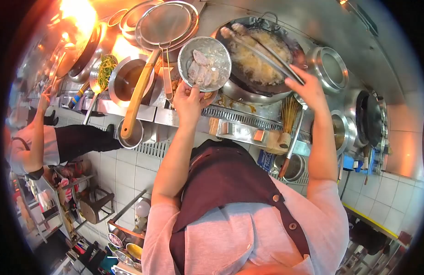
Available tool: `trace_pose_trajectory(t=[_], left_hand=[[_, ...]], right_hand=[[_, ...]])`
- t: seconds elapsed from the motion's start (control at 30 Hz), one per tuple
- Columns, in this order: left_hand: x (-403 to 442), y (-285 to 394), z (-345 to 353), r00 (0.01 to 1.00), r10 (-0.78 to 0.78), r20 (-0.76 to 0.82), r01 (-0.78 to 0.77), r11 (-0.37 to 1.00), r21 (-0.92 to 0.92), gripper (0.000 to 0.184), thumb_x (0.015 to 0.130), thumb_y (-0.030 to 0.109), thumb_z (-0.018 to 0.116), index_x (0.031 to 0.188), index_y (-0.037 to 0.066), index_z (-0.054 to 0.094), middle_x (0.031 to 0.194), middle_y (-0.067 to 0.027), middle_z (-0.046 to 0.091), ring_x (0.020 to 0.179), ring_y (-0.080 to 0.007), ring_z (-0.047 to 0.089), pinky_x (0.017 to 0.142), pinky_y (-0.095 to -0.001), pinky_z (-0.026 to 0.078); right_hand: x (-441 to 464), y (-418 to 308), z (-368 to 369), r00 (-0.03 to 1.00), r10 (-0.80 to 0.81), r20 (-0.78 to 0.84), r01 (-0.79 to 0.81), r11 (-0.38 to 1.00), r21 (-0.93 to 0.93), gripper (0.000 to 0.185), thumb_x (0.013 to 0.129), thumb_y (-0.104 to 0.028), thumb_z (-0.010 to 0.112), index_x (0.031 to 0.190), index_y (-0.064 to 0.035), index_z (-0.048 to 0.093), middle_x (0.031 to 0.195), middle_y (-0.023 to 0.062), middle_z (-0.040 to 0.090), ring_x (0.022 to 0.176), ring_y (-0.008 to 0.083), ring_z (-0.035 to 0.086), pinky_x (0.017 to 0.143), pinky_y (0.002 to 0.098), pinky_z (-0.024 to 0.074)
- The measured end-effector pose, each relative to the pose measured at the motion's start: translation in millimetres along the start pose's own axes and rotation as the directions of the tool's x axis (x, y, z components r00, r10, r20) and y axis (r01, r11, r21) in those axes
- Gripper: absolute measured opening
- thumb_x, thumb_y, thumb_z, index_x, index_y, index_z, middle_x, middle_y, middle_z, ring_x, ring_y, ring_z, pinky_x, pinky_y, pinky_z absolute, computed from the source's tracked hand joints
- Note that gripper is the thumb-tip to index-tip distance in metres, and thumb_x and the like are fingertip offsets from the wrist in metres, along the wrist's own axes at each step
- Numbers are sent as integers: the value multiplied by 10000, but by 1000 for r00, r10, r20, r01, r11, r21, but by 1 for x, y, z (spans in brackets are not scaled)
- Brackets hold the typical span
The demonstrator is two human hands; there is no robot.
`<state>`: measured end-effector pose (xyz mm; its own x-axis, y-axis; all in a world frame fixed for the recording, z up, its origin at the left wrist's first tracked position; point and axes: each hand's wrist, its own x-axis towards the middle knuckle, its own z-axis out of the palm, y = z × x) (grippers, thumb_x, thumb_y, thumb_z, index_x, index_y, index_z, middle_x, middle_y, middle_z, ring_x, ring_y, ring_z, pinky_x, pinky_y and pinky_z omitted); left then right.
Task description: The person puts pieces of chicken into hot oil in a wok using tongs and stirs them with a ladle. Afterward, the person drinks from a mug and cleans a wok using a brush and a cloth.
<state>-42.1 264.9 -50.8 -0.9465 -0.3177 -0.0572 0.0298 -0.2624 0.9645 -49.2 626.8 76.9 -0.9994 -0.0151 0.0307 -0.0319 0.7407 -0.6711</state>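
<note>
My left hand (188, 101) grips the near rim of a metal bowl (217, 49), tilted toward me. Several pale, coated pieces of meat (199, 73) lie inside it. My right hand (309, 87) is closed around long metal tongs (272, 57), which reach over the wok (298, 48). Pale pieces (239, 29) show at the far tips of the tongs, by the wok's back rim; whether they are pinched I cannot tell. Yellowish oil (255, 62) bubbles and foams in the wok, just right of the bowl.
Large flames (79, 16) rise at a wok on the left, where another person (35, 142) works. A wooden-handled strainer (138, 98) lies across a pot (124, 82). A bamboo brush (289, 114) and a ladle (294, 142) are near the right front edge. Metal pots (332, 68) stand further right.
</note>
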Motion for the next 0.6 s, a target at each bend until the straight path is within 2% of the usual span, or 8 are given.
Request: trace_pose_trajectory(t=[0.07, 0.17, 0.2, 0.3, 0.43, 0.47, 0.57, 0.6], left_hand=[[3, 6, 10, 997, 65, 32, -66, 998, 5, 101, 972, 25, 643, 905, 23, 567, 895, -38, 640, 784, -89, 638, 736, -271, 618], [7, 2, 23, 987, 104, 119, -110, 993, 37, 80, 975, 19, 636, 923, 12, 576, 897, -44, 646, 789, -94, 644, 748, -283, 627], [6, -1, 30, 986, 101, 132, -104, 994, 17, 87, 966, 16, 636, 907, 9, 573, 889, -53, 652, 778, -102, 646, 734, -287, 627], [8, -1, 41, 989, 78, 125, -85, 995, 50, 113, 938, 15, 639, 858, -5, 562, 822, -66, 643, 720, -108, 637, 665, -294, 611], [20, -3, 29, 998, 36, 44, -41, 993, 114, 157, 909, 10, 656, 812, -8, 534, 785, -61, 610, 708, -118, 641, 637, -289, 614], [22, -2, 25, 1000, 20, 16, -22, 991, 131, 166, 919, 5, 658, 816, -11, 529, 788, -57, 589, 713, -124, 645, 645, -282, 622], [26, 1, 11, 999, 31, -40, -27, 995, 97, 197, 939, 18, 668, 810, -1, 520, 811, -54, 590, 711, -123, 627, 693, -284, 627], [25, 2, 6, 999, 42, -24, -39, 995, 88, 204, 945, 14, 661, 805, 9, 513, 818, -50, 578, 724, -121, 623, 703, -295, 638]], right_hand=[[-30, -8, -11, 998, -55, 41, 50, 992, 115, 558, 874, -331, 810, 1386, -158, 668, 1173, 136, 761, 963, 188, 717, 895, 325, 528], [-51, -33, -10, 995, 13, 94, -8, 998, -60, 551, 876, -330, 798, 1383, -155, 670, 1192, 153, 753, 961, 229, 729, 894, 334, 533], [-53, -34, 1, 998, 32, 57, -25, 993, -113, 538, 878, -314, 786, 1376, -144, 670, 1214, 174, 741, 978, 287, 731, 905, 349, 534], [-56, -16, 24, 995, 24, 96, -17, 997, -81, 517, 891, -309, 771, 1368, -137, 670, 1218, 184, 735, 984, 337, 726, 900, 368, 541], [-72, -4, 10, 998, 39, 42, -42, 997, 72, 515, 900, -280, 771, 1364, -86, 662, 1186, 190, 744, 1036, 303, 733, 920, 366, 531], [-75, -6, 0, 982, 160, 102, -170, 980, 99, 486, 920, -226, 771, 1363, -55, 663, 1171, 146, 762, 1033, 141, 675, 948, 310, 500], [-77, 19, -6, 984, 179, -19, -180, 983, -20, 517, 884, -281, 785, 1349, -82, 676, 1185, 194, 744, 1064, 304, 731, 935, 356, 526], [-70, 30, -3, 977, 215, -4, -214, 970, -116, 527, 877, -324, 787, 1337, -88, 685, 1190, 203, 737, 1086, 340, 717, 959, 379, 527]])
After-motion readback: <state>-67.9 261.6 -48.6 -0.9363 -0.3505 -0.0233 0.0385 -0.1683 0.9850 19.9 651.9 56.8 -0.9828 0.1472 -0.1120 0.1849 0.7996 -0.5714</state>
